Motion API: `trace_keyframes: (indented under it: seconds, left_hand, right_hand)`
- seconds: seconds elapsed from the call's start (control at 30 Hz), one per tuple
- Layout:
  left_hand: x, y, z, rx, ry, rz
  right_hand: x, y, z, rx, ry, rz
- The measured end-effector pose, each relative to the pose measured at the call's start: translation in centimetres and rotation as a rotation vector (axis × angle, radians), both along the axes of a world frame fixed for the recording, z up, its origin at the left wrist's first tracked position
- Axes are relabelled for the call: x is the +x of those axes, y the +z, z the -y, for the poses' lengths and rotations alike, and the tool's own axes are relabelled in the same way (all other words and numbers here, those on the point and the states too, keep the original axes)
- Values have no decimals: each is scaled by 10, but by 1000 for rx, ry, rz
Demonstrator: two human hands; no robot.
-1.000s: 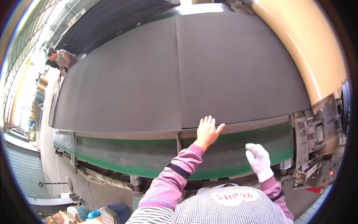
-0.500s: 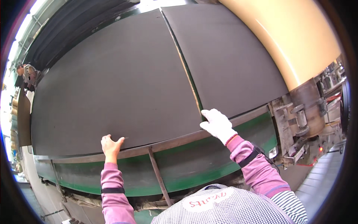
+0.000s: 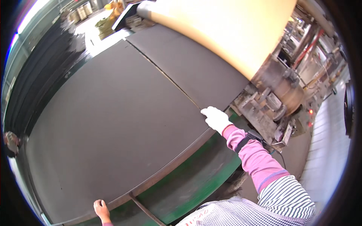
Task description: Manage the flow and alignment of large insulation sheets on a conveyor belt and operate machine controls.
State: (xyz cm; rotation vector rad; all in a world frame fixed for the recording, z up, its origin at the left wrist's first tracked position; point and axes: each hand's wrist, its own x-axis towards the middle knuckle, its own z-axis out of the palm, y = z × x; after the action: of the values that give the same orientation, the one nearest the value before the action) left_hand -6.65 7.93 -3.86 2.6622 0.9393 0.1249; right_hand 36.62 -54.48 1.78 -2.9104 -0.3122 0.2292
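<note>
A large dark grey sheet (image 3: 113, 124) lies flat on the green-framed tabletop (image 3: 196, 180), beside a second dark sheet (image 3: 192, 64) that runs under the tan roller (image 3: 233, 34). The right hand (image 3: 215, 118), in a white glove, rests on the near corner where the two sheets meet, fingers curled down on the big sheet's edge. The bare left hand (image 3: 101, 209) grips the same sheet's near edge at the lower left, fingers closed over it

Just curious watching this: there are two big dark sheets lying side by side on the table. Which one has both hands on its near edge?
The larger, nearer dark sheet: the gloved right hand is at its corner by the seam, the bare left hand at its other end. The farther sheet lies beside the tan roller.
</note>
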Motion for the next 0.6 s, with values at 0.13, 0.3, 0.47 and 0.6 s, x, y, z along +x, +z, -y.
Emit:
trace_keyframes:
  seconds: [0.13,0.3,0.47,0.6]
  left_hand:
    - [34,26,37,-95,-198,-163]
    - [99,67,86,-141,-352,-635]
    - [147,80,157,-246,-481,-667]
    - [178,73,219,83,-618,-391]
  right_hand:
    - [20,7,31,-48,-93,174]
    - [4,25,55,-128,-157,341]
    - [-97,26,70,77,34,485]
    - [-184,22,87,168,-99,84]
